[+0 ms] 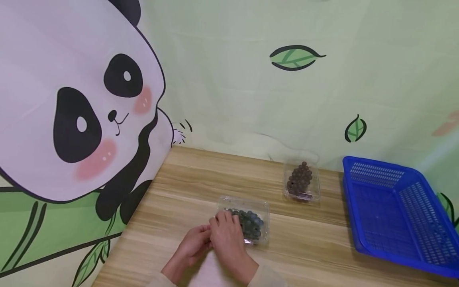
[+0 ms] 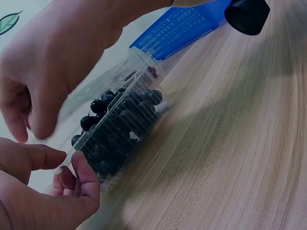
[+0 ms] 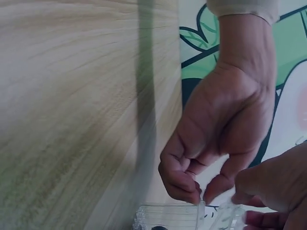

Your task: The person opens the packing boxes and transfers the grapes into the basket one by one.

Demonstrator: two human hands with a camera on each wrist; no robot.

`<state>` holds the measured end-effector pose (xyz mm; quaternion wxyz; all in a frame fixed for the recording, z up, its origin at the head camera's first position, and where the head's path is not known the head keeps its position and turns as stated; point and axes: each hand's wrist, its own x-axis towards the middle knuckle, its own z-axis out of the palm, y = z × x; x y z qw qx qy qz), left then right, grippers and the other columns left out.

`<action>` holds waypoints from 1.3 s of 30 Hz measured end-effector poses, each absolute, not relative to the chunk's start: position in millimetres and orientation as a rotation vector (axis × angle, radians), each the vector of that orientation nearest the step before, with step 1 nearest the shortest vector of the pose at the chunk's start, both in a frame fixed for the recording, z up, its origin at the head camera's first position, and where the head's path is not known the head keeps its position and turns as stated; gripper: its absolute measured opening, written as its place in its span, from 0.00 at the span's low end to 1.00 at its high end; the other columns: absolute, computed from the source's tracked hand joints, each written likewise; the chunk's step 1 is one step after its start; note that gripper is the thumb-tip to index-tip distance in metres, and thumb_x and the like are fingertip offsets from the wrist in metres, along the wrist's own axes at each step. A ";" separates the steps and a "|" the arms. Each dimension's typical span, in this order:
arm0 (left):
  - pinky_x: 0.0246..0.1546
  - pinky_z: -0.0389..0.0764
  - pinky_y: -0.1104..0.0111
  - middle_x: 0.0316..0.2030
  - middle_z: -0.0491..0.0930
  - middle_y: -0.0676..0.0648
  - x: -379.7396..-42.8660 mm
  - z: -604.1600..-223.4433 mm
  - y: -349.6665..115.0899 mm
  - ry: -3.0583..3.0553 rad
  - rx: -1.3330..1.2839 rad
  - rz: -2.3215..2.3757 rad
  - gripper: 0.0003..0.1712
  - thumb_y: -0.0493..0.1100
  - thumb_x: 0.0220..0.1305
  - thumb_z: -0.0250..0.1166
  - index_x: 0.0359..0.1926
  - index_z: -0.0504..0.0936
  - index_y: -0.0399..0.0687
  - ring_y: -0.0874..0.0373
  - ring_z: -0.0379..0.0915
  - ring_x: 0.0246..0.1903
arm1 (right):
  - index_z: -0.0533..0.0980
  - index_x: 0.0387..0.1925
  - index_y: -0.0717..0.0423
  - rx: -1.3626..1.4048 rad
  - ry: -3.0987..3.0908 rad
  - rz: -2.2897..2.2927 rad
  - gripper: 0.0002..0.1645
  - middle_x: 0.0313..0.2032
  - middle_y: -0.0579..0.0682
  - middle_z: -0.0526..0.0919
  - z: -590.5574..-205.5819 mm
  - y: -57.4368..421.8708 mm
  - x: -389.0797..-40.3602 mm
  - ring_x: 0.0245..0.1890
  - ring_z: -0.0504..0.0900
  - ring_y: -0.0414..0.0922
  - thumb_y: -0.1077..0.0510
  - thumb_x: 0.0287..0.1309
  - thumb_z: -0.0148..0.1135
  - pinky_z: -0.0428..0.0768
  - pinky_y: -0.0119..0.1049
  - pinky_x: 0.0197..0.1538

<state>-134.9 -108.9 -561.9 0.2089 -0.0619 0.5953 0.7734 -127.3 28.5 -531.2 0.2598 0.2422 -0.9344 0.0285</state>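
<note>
A clear plastic clamshell box point(image 1: 266, 223) of dark grapes point(image 1: 252, 219) stands on the table in front of me. My left hand point(image 1: 193, 244) pinches the box's near left corner between thumb and fingertips, as the left wrist view shows close up. Beside it my right hand point(image 1: 227, 237) reaches over the same end, its fingers curled at the lid point(image 3: 230, 216). In the right wrist view the lid edge stands slightly apart from the box rim. The right hand partly covers the grapes in the head view.
Behind and to the right stands another clear box point(image 1: 315, 191) with reddish-purple grapes point(image 1: 300, 177). An unfilled blue plastic basket point(image 1: 376, 211) sits at the table's right. A panda-printed cloth point(image 1: 143, 119) borders the wooden table point(image 1: 179, 179) at left and back.
</note>
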 end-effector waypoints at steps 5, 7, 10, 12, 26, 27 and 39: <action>0.31 0.76 0.75 0.29 0.76 0.53 -134.5 -559.6 -102.5 1.689 -0.207 2.160 0.05 0.33 0.72 0.57 0.39 0.79 0.37 0.65 0.71 0.29 | 0.81 0.39 0.53 0.664 -2.543 -0.016 0.18 0.41 0.50 0.77 -533.5 27.9 -126.9 0.44 0.74 0.49 0.53 0.45 0.76 0.71 0.41 0.42; 0.32 0.76 0.75 0.29 0.77 0.52 -134.6 -558.6 -101.0 1.698 -0.221 2.154 0.06 0.34 0.72 0.58 0.42 0.80 0.34 0.65 0.72 0.29 | 0.80 0.38 0.53 0.632 -2.545 -0.024 0.14 0.40 0.50 0.76 -532.2 28.3 -127.5 0.43 0.74 0.49 0.56 0.49 0.73 0.71 0.41 0.42; 0.32 0.77 0.75 0.30 0.79 0.52 -135.2 -557.6 -100.2 1.717 -0.238 2.134 0.10 0.36 0.73 0.58 0.45 0.80 0.30 0.65 0.74 0.30 | 0.79 0.39 0.54 0.578 -2.546 0.009 0.14 0.40 0.51 0.76 -530.0 29.1 -128.7 0.42 0.73 0.50 0.56 0.50 0.72 0.71 0.41 0.41; 0.32 0.77 0.74 0.29 0.79 0.52 -135.7 -557.4 -99.9 1.724 -0.255 2.122 0.09 0.36 0.74 0.58 0.44 0.79 0.31 0.65 0.74 0.30 | 0.79 0.40 0.55 0.554 -2.552 0.052 0.18 0.41 0.51 0.77 -528.9 29.8 -129.2 0.41 0.74 0.50 0.54 0.48 0.74 0.71 0.41 0.40; 0.30 0.76 0.76 0.27 0.78 0.51 -136.8 -557.9 -98.0 1.692 -0.308 2.140 0.06 0.32 0.73 0.54 0.40 0.76 0.34 0.64 0.73 0.28 | 0.81 0.48 0.60 0.527 -2.491 0.241 0.22 0.43 0.53 0.81 -533.4 38.3 -132.1 0.42 0.78 0.50 0.58 0.49 0.72 0.73 0.41 0.39; 0.29 0.76 0.76 0.27 0.78 0.50 -136.5 -557.5 -97.9 1.685 -0.311 2.143 0.06 0.32 0.73 0.54 0.40 0.76 0.33 0.64 0.73 0.28 | 0.81 0.47 0.60 0.527 -2.482 0.244 0.21 0.42 0.53 0.81 -534.0 38.9 -132.0 0.43 0.78 0.50 0.59 0.49 0.71 0.73 0.41 0.39; 0.28 0.77 0.78 0.28 0.76 0.49 -138.0 -558.2 -96.7 1.733 -0.362 2.170 0.11 0.31 0.72 0.57 0.47 0.73 0.22 0.65 0.74 0.27 | 0.83 0.45 0.60 0.469 -2.514 0.310 0.18 0.44 0.54 0.83 -533.5 64.6 -129.8 0.45 0.79 0.52 0.63 0.49 0.70 0.74 0.43 0.43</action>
